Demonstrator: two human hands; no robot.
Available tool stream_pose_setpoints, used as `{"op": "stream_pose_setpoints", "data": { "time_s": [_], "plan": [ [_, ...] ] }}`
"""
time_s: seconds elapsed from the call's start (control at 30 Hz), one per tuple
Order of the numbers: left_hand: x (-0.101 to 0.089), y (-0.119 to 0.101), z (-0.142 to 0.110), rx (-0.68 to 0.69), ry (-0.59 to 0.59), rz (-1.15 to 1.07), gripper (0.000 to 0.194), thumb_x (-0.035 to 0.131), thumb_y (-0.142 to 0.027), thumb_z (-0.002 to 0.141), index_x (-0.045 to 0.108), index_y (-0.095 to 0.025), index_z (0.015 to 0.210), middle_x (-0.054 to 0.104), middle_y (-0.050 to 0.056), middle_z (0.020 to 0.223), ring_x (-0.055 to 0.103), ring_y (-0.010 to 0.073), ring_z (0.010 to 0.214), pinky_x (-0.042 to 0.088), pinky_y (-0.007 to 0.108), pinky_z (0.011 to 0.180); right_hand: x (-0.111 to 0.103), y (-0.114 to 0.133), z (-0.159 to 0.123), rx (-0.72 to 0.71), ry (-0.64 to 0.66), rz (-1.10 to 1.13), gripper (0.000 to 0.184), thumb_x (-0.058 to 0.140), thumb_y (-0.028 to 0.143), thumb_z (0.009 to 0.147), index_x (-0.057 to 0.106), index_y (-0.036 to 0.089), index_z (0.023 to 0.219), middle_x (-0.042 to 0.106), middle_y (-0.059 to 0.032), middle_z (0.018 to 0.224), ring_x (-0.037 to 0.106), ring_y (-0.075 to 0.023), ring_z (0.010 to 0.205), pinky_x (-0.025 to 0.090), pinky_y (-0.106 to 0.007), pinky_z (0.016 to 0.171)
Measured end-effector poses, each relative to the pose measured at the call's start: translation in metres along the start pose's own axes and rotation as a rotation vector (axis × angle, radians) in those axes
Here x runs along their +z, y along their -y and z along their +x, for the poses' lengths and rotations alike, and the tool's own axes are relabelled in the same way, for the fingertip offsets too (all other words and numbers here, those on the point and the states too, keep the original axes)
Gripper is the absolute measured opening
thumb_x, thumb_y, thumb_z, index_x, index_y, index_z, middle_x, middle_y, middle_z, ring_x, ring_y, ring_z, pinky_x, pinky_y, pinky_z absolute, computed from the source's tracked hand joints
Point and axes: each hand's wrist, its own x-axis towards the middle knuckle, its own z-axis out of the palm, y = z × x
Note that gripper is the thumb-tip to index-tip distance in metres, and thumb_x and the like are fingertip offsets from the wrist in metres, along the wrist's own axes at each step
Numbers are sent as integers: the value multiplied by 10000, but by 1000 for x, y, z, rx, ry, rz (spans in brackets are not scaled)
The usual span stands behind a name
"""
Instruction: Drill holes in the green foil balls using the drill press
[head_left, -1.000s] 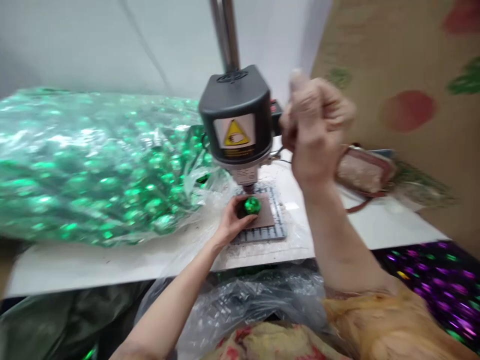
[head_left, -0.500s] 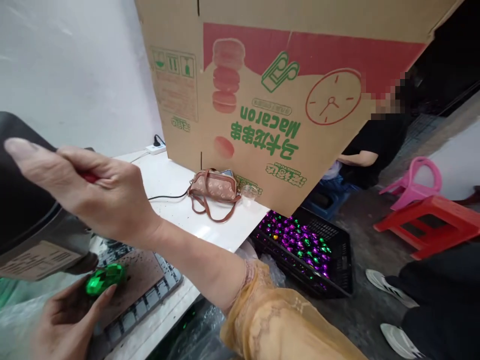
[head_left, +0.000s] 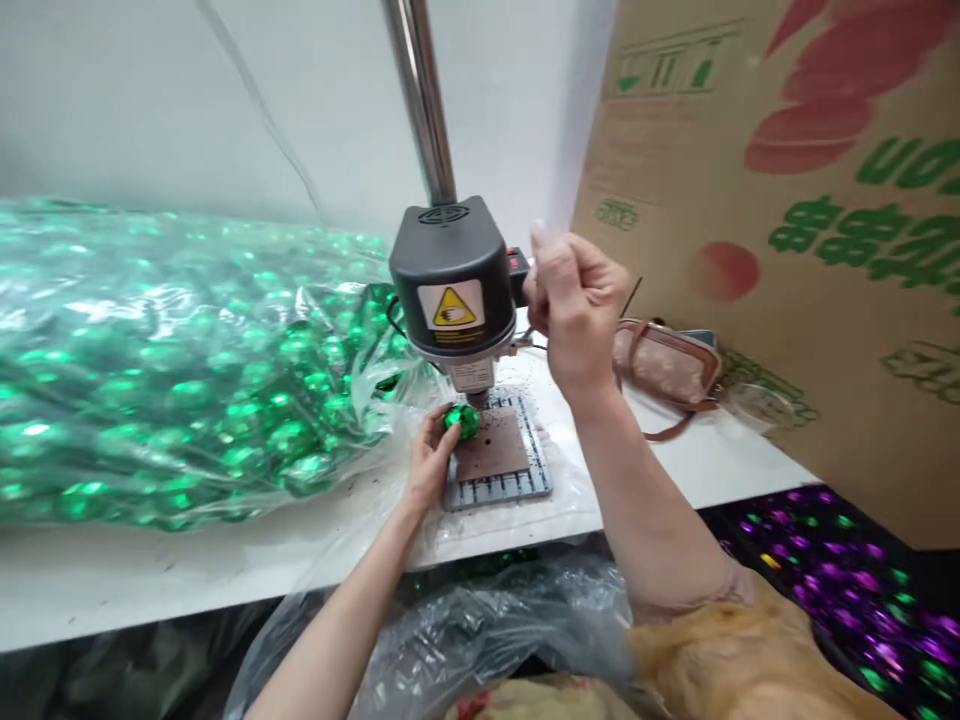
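You're seemingly positioning the green faceted ball [head_left: 463,421], left hand [head_left: 430,460] pinching it at the drill chuck's [head_left: 477,399] seven o'clock, which calls for centring; right hand [head_left: 577,305] fisted, contents hidden.

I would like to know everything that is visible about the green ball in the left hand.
The green ball is round and glossy, plastic-looking, with bright and darker green patches. The left hand grips it from the left, hiding part of it. In this view it overlaps the far left corner of the brown board, below the black machine head. Whether it touches the board is unclear.
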Motion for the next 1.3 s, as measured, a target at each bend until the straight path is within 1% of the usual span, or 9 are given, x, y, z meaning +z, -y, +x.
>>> {"op": "stream_pose_setpoints", "data": {
  "time_s": [0.1, 0.3, 0.4, 0.5, 0.67, 0.8, 1.0, 1.17, 1.3],
  "plan": [
    [-1, -2, -3, 28, 35, 38, 566, 727, -527, 815, 583, -201, 1255, 655, 103, 1257, 626, 228, 1173, 493, 352, 1027, 0, 3, -1, 100, -85, 185, 540, 608, 506, 849, 283, 200, 544, 258, 70, 477, 228, -21, 412, 200, -223, 390],
    [3, -5, -6, 66, 171, 95, 590, 729, -532, 815, 589, -207, 1288, 673, 110, 1225, 643, 252, 1130, 526, 374, 967, 0, 8, -2, 104, -84, 184, 505, 586, 402, 885, 287, 180, 543, 295, 73, 487, 255, -5, 425, 239, -186, 422],
    [5, -4, -4, 87, 202, 89, 583, 751, -511, 803, 593, -204, 1273, 678, 112, 1208, 646, 260, 1117, 530, 389, 957, 0, 6, -1, 110, -89, 199, 491, 582, 378, 889, 291, 183, 545, 290, 74, 485, 251, -7, 420, 233, -190, 422],
    [7, -2, -3, 84, 236, 89, 624, 795, -475, 766, 569, -201, 1279, 647, 118, 1265, 637, 265, 1141, 517, 409, 990, 0, 6, -1, 122, -91, 199, 484, 586, 376, 886, 303, 186, 543, 297, 71, 485, 253, -13, 422, 234, -202, 424],
    [11, -7, -8, 89, 278, 195, 604, 809, -414, 759, 552, -197, 1260, 649, 111, 1234, 643, 253, 1115, 505, 416, 998, 0, 8, -1, 110, -81, 191, 488, 583, 371, 888, 295, 184, 542, 295, 74, 471, 239, -10, 413, 226, -202, 421],
    [14, -11, -12, 130, 282, 343, 574, 809, -354, 761, 558, -202, 1254, 644, 104, 1242, 616, 264, 1160, 467, 438, 1040, -1, 10, -2, 122, -71, 202, 472, 593, 366, 878, 326, 180, 537, 314, 71, 470, 252, -4, 402, 236, -196, 416],
    [16, -8, -12, 102, 274, 310, 571, 817, -341, 757, 550, -200, 1241, 656, 99, 1217, 628, 269, 1145, 485, 434, 1019, -2, 8, -5, 75, -69, 127, 536, 591, 503, 855, 281, 194, 546, 262, 61, 482, 217, -20, 406, 214, -244, 414],
    [15, -7, -13, 99, 267, 307, 571, 822, -327, 750, 542, -211, 1234, 637, 101, 1255, 611, 283, 1188, 471, 454, 1053, -3, 10, -11, 22, -82, 158, 503, 595, 393, 882, 307, 203, 517, 276, 50, 458, 224, -50, 389, 191, -305, 410],
    [17, -10, -14, 109, 271, 301, 555, 812, -298, 760, 538, -204, 1233, 625, 111, 1278, 601, 282, 1207, 464, 453, 1064, -2, 11, -20, -44, -154, 151, 514, 603, 326, 877, 291, 185, 493, 251, 47, 435, 251, -56, 391, 148, -318, 434]
  ]
}}
